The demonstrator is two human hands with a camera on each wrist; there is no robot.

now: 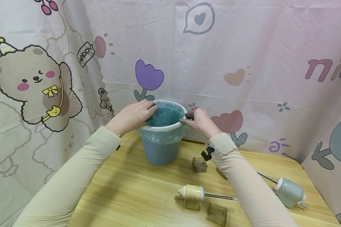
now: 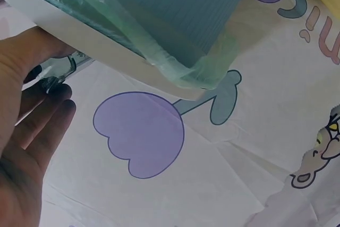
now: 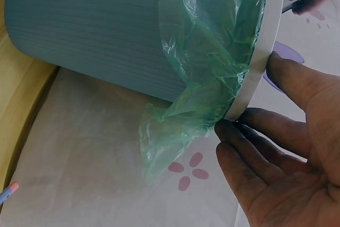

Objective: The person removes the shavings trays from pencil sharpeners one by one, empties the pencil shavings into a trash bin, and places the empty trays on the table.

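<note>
A blue-grey trash bin (image 1: 160, 151) stands upright on the wooden table. Its white rim (image 3: 260, 51) is on, and a thin green trash bag (image 3: 212, 41) lines it, with its edge folded down over the outside. My right hand (image 1: 200, 121) pinches the rim at the right, thumb on one side and fingertips on the other. At the rim's left side is my left hand (image 1: 139, 113). Between its thumb and fingers, in the left wrist view, shows a small clear piece (image 2: 64, 67) with dark edges; I cannot tell what it is.
A small clear brown box (image 1: 200, 165) sits right of the bin. Nearer lie a yellow cylinder (image 1: 193, 195) with a metal rod and another brown clear box (image 1: 217, 214). A grey-green cylinder (image 1: 290, 192) with a rod lies at the right. Behind hangs a printed curtain (image 1: 164, 37).
</note>
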